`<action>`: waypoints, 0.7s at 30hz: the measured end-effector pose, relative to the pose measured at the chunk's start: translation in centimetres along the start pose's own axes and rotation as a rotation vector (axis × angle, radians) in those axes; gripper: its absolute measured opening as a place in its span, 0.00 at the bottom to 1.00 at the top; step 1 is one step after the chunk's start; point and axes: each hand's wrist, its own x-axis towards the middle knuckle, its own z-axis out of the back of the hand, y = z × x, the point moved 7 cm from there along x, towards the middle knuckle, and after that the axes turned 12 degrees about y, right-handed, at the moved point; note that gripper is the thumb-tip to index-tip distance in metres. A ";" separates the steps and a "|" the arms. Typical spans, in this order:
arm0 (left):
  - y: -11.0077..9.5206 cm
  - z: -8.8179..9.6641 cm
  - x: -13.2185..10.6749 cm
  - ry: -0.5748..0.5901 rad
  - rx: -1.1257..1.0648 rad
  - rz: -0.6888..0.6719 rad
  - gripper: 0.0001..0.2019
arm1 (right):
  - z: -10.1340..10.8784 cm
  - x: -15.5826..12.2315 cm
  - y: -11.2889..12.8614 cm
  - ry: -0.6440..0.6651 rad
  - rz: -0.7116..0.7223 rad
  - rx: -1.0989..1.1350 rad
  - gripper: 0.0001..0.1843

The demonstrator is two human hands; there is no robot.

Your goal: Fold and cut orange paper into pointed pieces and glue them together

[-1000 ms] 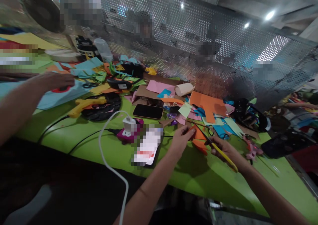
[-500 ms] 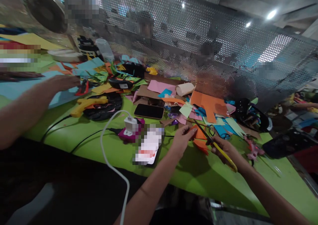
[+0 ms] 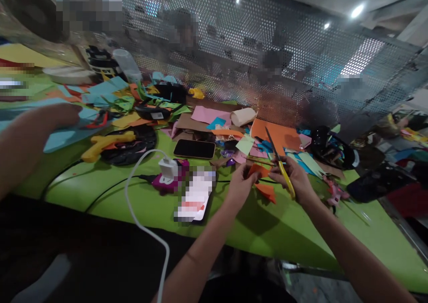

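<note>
My left hand (image 3: pixel 240 185) pinches a small piece of orange paper (image 3: pixel 264 188) just above the green table (image 3: pixel 274 231). My right hand (image 3: pixel 294 180) is closed around yellow-handled scissors (image 3: pixel 280 162), whose blades point up and away, beside the orange paper. The two hands are close together, almost touching at the paper. A phone (image 3: pixel 195 196) lies face up just left of my left hand.
Coloured paper scraps (image 3: pixel 214 115) litter the table's far side, with a dark phone (image 3: pixel 194 148), a white charger (image 3: pixel 167 170) and cable, a yellow glue gun (image 3: pixel 103 142), a pink glue gun (image 3: pixel 334 196). Another person's arm (image 3: pixel 30 133) reaches over blue paper at left. A perforated screen (image 3: pixel 267 48) stands behind.
My right hand has swung the scissors from lying low and pointing left to upright, and moved closer to my left hand. The other person's hand has shifted left on the blue paper.
</note>
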 end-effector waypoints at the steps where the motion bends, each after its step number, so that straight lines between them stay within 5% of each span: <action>1: 0.0 0.0 0.0 -0.003 -0.004 0.008 0.08 | -0.1 0.1 0.0 -0.005 0.006 0.011 0.37; 12: 1.2 -0.1 0.3 0.017 -0.008 0.096 0.14 | -0.2 -0.5 -0.7 0.067 0.048 0.007 0.32; 21: 0.4 -0.3 0.0 0.023 -0.134 0.109 0.16 | 1.2 -4.0 0.1 0.370 0.094 -0.363 0.29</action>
